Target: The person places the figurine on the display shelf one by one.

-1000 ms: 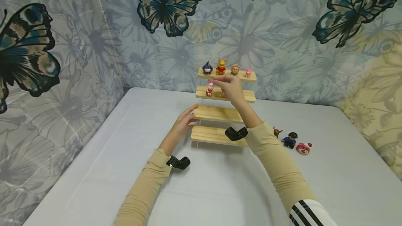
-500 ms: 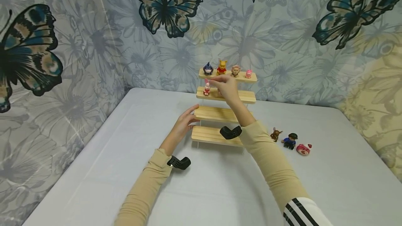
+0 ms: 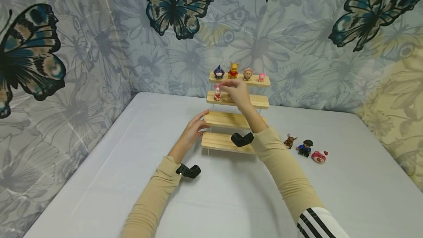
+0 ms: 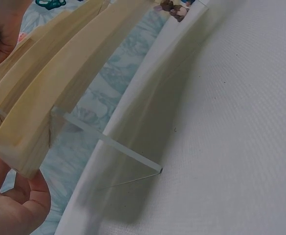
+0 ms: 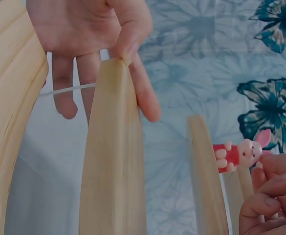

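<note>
Head view: the right hand (image 3: 235, 92) pinches a pink-and-red pig figure (image 3: 217, 94) at its ears, on the second-highest board (image 3: 260, 102) of a four-tiered pale wooden stand (image 3: 226, 119). Left wrist: the left hand (image 4: 16, 205) grips the stand's end. Right wrist: the figure's base touches the board.

right hand (image 3: 236, 92): pinches pink figure (image 3: 217, 94) by an ear, second shelf (image 3: 259, 101)
left hand (image 3: 191, 130): grips wooden stand (image 3: 228, 119)
top shelf (image 3: 255, 80): four figures (image 3: 232, 71)
table (image 3: 205, 205): three figures (image 3: 304, 148), right
</note>
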Demonstrator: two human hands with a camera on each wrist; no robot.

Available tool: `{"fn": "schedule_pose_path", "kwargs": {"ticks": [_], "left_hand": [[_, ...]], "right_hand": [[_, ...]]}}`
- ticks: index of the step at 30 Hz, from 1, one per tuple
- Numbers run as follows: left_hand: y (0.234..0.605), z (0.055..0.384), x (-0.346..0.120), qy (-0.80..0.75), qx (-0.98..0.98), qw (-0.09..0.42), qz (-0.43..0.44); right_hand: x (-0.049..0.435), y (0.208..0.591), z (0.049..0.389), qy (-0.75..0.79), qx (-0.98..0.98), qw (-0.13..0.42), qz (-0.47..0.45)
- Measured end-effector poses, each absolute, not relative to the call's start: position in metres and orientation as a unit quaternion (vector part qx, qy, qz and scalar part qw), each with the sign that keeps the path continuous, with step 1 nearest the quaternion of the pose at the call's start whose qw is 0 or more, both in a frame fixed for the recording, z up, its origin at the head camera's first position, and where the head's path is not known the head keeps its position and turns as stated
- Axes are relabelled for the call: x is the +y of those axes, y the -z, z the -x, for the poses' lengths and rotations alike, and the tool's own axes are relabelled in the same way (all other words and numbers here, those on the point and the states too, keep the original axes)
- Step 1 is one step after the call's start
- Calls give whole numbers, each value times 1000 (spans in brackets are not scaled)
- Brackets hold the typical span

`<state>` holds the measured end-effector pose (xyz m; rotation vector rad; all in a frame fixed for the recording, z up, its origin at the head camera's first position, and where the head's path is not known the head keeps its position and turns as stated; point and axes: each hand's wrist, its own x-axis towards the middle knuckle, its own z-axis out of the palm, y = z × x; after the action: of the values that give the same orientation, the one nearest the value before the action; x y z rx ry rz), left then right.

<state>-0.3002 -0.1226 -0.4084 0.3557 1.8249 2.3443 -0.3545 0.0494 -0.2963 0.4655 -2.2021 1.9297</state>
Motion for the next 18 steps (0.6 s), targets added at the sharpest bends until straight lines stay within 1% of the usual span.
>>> {"fn": "schedule_pose_path", "kwargs": {"ticks": [8,13,18], "left_hand": [[408,300,-123,-779,611,77,-114],[405,298,-123,-779,609,84,-121],[408,300,-122,-782,607,80,-111]], "right_hand": [[51,297,351,-636,-755,62,-149],[50,298,352,-645,-744,71,-162],[48,299,353,-659,-732,74,-158]]}}
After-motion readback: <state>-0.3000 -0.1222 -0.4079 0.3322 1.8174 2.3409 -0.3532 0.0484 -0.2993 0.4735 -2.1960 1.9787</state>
